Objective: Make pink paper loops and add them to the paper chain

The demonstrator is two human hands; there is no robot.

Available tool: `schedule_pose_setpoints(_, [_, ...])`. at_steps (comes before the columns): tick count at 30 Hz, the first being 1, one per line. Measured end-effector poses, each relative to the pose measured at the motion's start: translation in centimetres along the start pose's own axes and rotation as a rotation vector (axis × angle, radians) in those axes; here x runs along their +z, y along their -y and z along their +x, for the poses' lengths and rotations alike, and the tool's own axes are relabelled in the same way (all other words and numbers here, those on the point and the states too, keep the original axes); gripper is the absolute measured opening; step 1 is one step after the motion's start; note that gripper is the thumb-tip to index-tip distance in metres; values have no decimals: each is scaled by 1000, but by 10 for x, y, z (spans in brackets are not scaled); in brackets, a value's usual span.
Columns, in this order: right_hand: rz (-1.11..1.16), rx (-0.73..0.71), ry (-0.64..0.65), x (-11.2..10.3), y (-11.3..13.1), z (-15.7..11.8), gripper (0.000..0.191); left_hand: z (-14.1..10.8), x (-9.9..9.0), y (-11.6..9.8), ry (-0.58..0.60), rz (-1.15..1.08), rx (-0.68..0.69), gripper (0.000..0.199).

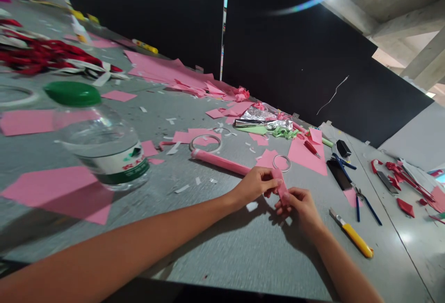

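Note:
Above the grey table, my left hand pinches the upper end of a small pink paper strip between thumb and fingers. My right hand is closed on the strip's lower end. A long rolled pink paper tube lies behind my left hand, and its near end is hidden there; whether the hand touches it I cannot tell. Just beyond the hands a clear ring, perhaps a tape roll, rests partly on a pink sheet. To the right of my right hand is a yellow utility knife.
A water bottle with a green cap stands at left, near pink sheets. Blue-handled pliers and a dark phone lie at right. Red ribbons are heaped far left. A black panel borders the table's back.

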State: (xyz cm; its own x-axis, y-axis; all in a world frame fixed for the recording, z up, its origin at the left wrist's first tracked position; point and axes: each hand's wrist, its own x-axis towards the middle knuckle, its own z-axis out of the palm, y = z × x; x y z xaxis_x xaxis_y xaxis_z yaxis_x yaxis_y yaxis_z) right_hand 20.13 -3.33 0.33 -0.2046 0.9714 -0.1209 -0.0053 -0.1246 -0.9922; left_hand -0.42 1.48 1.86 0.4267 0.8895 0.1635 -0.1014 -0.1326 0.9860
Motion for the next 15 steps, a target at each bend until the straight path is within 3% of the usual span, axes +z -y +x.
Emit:
schedule_pose_setpoints(7, [19,-128,-161,-13,8,6,34,0,0,6,140,112,-62,36])
schedule_pose_setpoints(15, [-44,-164,-193,-12,7,7,38,2,-2,8,75,263,4,45])
